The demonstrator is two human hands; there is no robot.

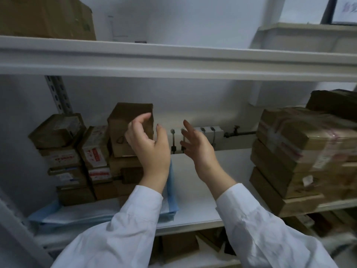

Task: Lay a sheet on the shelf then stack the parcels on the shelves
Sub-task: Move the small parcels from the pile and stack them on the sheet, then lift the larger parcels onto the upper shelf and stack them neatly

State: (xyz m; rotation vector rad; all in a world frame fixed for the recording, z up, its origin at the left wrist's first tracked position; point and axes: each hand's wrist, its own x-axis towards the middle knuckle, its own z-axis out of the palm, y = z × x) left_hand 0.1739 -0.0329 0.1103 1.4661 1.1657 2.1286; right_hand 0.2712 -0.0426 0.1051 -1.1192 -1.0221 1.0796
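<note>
Standing on the thin blue sheet (172, 190) at the white shelf's (202, 190) left end, boxy taped brown cardboard parcels (77, 157) form a stack. A second stack (301, 151) sits right. Your left hand (148, 144), loosely cupped, gripping nothing, is just before the topmost parcel (130, 120). Your right hand (199, 149) is splayed alongside, apart.

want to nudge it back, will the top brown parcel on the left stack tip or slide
The parcel looks boxy with firm edges, so it is probably stiff. It sits highest on an uneven stack, so a high push may tip it. Its matte brown wrap likely grips rather than slides.
</note>
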